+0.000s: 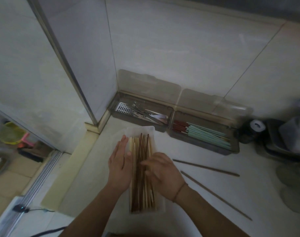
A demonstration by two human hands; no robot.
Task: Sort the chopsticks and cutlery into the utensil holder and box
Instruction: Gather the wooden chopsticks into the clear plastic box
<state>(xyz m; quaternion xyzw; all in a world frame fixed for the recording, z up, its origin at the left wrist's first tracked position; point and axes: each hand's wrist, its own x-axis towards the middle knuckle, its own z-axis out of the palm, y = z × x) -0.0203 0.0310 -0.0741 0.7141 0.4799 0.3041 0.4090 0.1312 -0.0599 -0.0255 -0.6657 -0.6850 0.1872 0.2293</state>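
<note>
While pressing flat, open left hand [119,161] against clear box [140,131] side, pinches wooden chopsticks [139,183] w/ right hand [161,173] fingers inside.

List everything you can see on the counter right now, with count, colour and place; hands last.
white tray: one, translucent white, centre, under the hands
wooden chopsticks: a bundle, pale and dark brown, lying in the white tray
loose chopsticks: two, dark brown, on the counter right of the tray
cutlery box: one, grey, lid open, against the wall, holding metal cutlery
chopstick box: one, grey, lid open, right of the cutlery box, holding mint-and-red chopsticks
left hand: flat against the tray's left side
right hand: fingers on the bundle
</note>
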